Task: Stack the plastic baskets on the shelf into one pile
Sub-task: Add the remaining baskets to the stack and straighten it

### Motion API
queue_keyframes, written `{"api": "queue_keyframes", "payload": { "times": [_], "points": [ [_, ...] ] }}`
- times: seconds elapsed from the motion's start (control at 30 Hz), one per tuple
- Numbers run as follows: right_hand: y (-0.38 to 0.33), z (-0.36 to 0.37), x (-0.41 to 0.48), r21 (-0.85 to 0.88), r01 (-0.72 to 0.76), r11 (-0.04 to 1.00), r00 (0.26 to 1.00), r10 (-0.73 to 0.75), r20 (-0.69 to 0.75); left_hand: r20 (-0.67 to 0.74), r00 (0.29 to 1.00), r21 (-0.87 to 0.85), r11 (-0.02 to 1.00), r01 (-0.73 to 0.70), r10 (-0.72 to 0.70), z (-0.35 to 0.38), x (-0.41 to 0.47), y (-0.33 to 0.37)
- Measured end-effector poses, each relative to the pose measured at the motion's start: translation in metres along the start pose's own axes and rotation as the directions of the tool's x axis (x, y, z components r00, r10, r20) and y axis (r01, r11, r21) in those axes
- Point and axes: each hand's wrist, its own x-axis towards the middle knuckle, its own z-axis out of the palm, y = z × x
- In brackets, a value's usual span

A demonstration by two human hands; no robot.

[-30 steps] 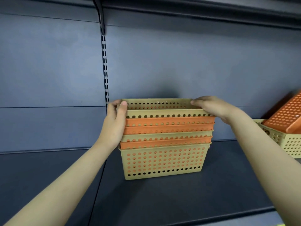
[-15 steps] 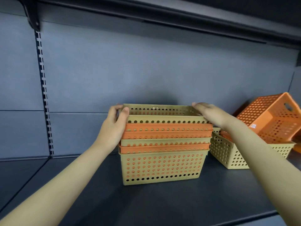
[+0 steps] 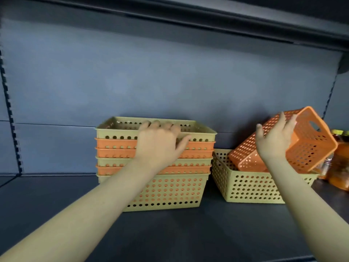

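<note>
A pile of several nested yellow-green and orange perforated baskets (image 3: pixel 170 190) stands on the dark shelf (image 3: pixel 170 233), left of centre. My left hand (image 3: pixel 160 142) lies over the front rim of the top yellow-green basket (image 3: pixel 113 129), fingers curled inside and thumb on the front. To the right a single yellow-green basket (image 3: pixel 255 188) sits beside the pile. An orange basket (image 3: pixel 311 148) leans tilted in it, its opening facing up and to the right. My right hand (image 3: pixel 273 138) is against the orange basket's side with fingers spread, not closed on it.
Jars with orange contents (image 3: pixel 340 167) stand at the far right, right behind the tilted basket. The shelf above (image 3: pixel 207 12) overhangs the baskets. A slotted upright (image 3: pixel 9 114) runs down the back wall at the left.
My view has swung to the right. My left hand slid from the pile's left end to its front rim. My right hand left the pile and reached the tilted orange basket.
</note>
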Motion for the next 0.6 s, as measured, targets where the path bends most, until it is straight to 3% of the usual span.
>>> {"api": "queue_keyframes", "payload": {
  "times": [0.1, 0.2, 0.27, 0.47, 0.6],
  "points": [
    [0.023, 0.004, -0.001, 0.210, -0.166, 0.963, 0.977, 0.131, 0.170, -0.103, 0.994, -0.034, 0.999, 0.022, -0.025, 0.009, 0.001, 0.006],
    [0.030, 0.007, -0.004, 0.186, -0.332, 0.925, 0.902, 0.254, 0.349, -0.160, 0.987, -0.057, 0.998, 0.010, -0.019, 0.012, 0.003, 0.008],
    [0.027, 0.009, -0.003, 0.152, -0.319, 0.935, 0.898, 0.247, 0.365, -0.185, 0.983, -0.070, 0.998, -0.002, -0.011, 0.011, 0.004, 0.010],
    [0.017, 0.017, 0.003, 0.291, -0.320, 0.902, 0.915, 0.214, 0.343, -0.216, 0.976, -0.081, 0.997, -0.017, -0.001, 0.012, 0.004, 0.008],
    [0.001, 0.006, 0.000, 0.307, -0.185, 0.933, 0.953, 0.094, 0.289, -0.234, 0.972, -0.105, 0.994, -0.027, 0.002, 0.013, 0.004, 0.007]
  ]
}}
